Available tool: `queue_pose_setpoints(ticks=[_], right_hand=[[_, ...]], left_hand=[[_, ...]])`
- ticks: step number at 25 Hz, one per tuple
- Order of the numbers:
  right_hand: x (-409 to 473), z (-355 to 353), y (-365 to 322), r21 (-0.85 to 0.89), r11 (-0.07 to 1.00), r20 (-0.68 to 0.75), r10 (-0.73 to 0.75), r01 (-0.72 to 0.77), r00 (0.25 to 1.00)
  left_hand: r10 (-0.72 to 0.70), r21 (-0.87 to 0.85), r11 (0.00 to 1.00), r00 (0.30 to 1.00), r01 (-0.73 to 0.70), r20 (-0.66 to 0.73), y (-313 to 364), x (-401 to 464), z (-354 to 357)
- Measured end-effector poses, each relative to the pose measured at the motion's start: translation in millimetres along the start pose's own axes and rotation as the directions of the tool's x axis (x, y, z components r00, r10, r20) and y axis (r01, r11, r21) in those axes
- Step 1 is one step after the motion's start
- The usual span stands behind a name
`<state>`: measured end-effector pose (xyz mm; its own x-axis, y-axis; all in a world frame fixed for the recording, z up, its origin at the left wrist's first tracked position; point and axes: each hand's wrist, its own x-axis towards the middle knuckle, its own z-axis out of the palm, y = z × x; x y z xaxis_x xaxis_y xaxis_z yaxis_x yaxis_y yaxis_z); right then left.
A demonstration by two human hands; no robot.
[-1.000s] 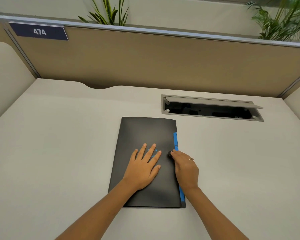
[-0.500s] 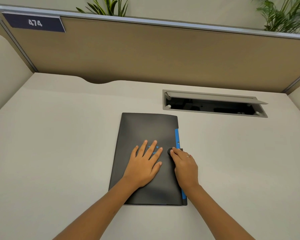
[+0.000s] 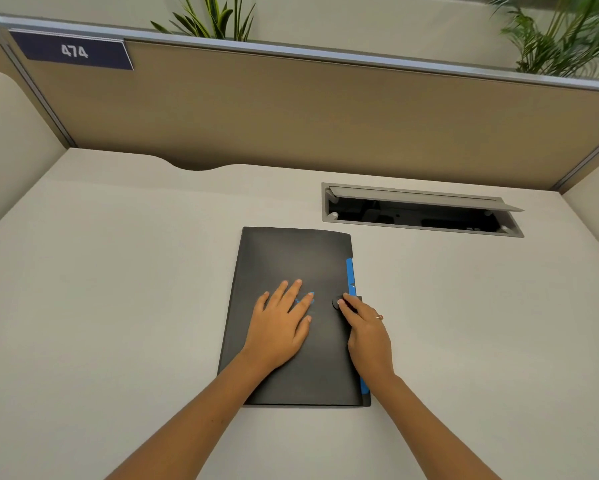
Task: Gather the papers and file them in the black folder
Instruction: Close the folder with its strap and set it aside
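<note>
The black folder [image 3: 291,261] lies closed and flat on the white desk [image 3: 118,289], with a blue strip [image 3: 350,275] showing along its right edge. My left hand [image 3: 280,323] rests flat on the cover, fingers spread. My right hand [image 3: 367,330] lies at the folder's right edge, its fingertips pressing on a small round black button clasp [image 3: 336,303]. No loose papers are visible; whatever is inside the folder is hidden.
A grey cable hatch [image 3: 419,209] with its lid raised is set into the desk behind and right of the folder. A tan partition [image 3: 325,116] bearing a "474" label [image 3: 73,51] closes the back; plants stand behind it.
Both hands stay in nearly the same place on the folder; the right fingertips remain on the clasp. Only the camera view has shifted slightly.
</note>
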<state>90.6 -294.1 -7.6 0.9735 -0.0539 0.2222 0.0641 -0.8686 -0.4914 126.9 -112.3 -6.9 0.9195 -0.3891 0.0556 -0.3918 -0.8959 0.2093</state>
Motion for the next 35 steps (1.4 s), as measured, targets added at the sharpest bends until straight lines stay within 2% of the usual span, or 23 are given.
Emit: queue_pose_setpoints(ticks=[2, 3, 5, 6, 7, 9, 11, 15, 17, 24, 35], right_hand=[[-6, -3, -1, 0.165, 0.975, -0.027, 0.153, -0.146, 0.988], [-9, -5, -3, 0.255, 0.936, -0.04, 0.263, -0.244, 0.964], [-13, -7, -8, 0.348, 0.861, -0.051, 0.413, -0.372, 0.909], [-15, -8, -11, 0.356, 0.849, -0.057, 0.437, -0.39, 0.898], [-16, -10, -15, 0.365, 0.846, -0.062, 0.438, -0.389, 0.897], [-15, -14, -24, 0.422, 0.818, -0.043, 0.448, -0.39, 0.893], [-13, -18, -30, 0.494, 0.749, 0.02, 0.498, -0.442, 0.867], [-6, -23, -36, 0.596, 0.586, 0.137, 0.6, -0.549, 0.788], [-2, -23, -42, 0.616, 0.547, 0.175, 0.607, -0.567, 0.776], [42, -3, -66, 0.649, 0.531, 0.204, 0.569, -0.545, 0.797], [175, 28, -55, 0.603, 0.631, 0.129, 0.527, -0.488, 0.84]], left_hand=[[-0.184, -0.045, 0.983, 0.977, 0.18, -0.109, -10, -8, -9], [-0.301, -0.091, 0.953, 0.941, 0.29, -0.154, -18, -12, -14], [-0.499, -0.237, 0.857, 0.852, 0.458, -0.158, -34, -19, -20], [-0.553, -0.326, 0.809, 0.821, 0.489, -0.14, -40, -21, -22], [-0.572, -0.414, 0.773, 0.81, 0.48, -0.13, -44, -23, -25], [-0.535, -0.539, 0.745, 0.834, 0.392, -0.133, -46, -28, -28], [-0.52, -0.62, 0.706, 0.845, 0.342, -0.127, -48, -32, -29], [-0.611, -0.829, 0.448, 0.792, 0.333, -0.012, -62, -34, -39], [-0.605, -0.87, 0.395, 0.796, 0.296, -0.003, -72, -34, -43], [-0.612, -0.901, 0.343, 0.791, 0.266, 0.0, -120, -11, -56], [-0.532, -0.832, 0.496, 0.844, 0.247, -0.067, -169, 112, -62]])
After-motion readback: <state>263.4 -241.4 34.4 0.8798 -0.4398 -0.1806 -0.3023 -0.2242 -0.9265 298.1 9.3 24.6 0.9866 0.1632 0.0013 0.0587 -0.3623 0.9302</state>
